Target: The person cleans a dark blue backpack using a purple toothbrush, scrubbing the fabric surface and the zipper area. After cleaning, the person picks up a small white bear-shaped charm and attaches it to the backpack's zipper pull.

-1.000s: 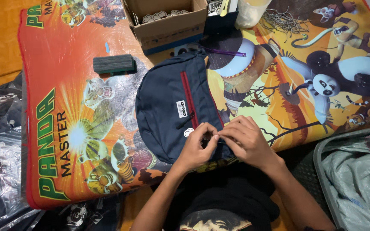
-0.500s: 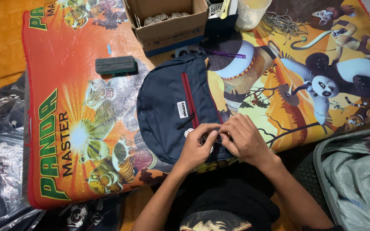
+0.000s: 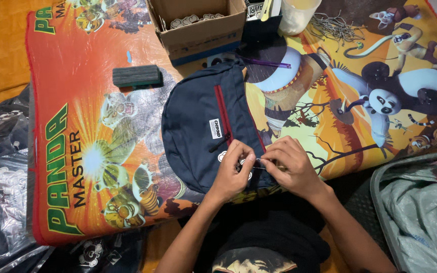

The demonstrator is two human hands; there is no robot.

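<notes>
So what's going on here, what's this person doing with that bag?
A person sits over a dark blue backpack lying flat on a bright cartoon mat. Both hands meet at the bag's near edge: the left hand and right hand pinch something small and thin between the fingertips, too small to tell what. Further up the mat sit a cardboard box, a dark block, a purple stick and a bundle of cords, none being touched.
</notes>
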